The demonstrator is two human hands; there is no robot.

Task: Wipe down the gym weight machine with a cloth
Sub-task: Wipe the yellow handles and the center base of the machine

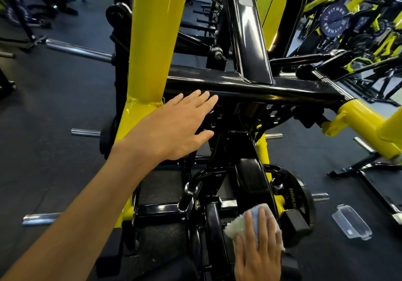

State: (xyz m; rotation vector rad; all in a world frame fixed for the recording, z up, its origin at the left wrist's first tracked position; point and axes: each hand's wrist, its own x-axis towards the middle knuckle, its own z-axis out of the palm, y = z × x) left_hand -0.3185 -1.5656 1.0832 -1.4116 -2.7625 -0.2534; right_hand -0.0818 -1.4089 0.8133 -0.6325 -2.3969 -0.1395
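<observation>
The weight machine [152,41] has yellow uprights and a glossy black frame, and it fills the middle of the view. My left hand [176,128] reaches forward, fingers spread, its fingertips touching the black crossbar [272,89]. It holds nothing. Low at the right, my right hand [258,250] lies flat on a white and pale blue cloth [237,226], pressing it against a black sloping part of the machine. A black weight plate [302,196] sits just right of the cloth.
A clear plastic box [351,222] lies on the dark rubber floor at the right. Chrome weight pegs [76,50] stick out to the left of the frame. More yellow and black machines [359,30] stand at the back right.
</observation>
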